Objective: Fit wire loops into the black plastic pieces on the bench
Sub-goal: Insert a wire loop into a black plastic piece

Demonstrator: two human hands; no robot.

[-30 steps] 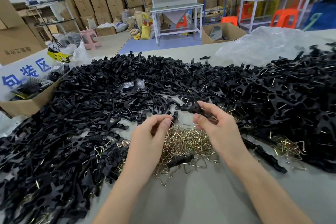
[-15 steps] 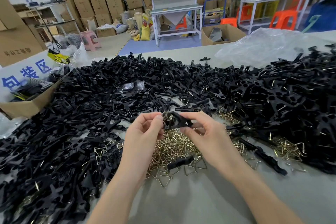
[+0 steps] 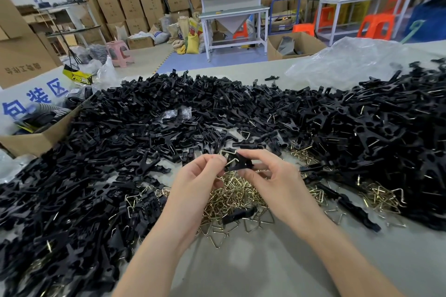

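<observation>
Wire loop (image 3: 228, 155), light and springy I judge, is pinched at its corner by fingers of my left hand (image 3: 198, 177) against the stiff black plastic piece (image 3: 242, 164) my right hand (image 3: 272, 177) grips above the desk (image 3: 241, 270).

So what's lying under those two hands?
A heap of golden wire loops on the bench, one black plastic piece lying on it. The left hand and right hand hide its middle.

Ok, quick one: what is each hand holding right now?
Left hand: pinching a wire loop.
Right hand: gripping a black plastic piece.
</observation>
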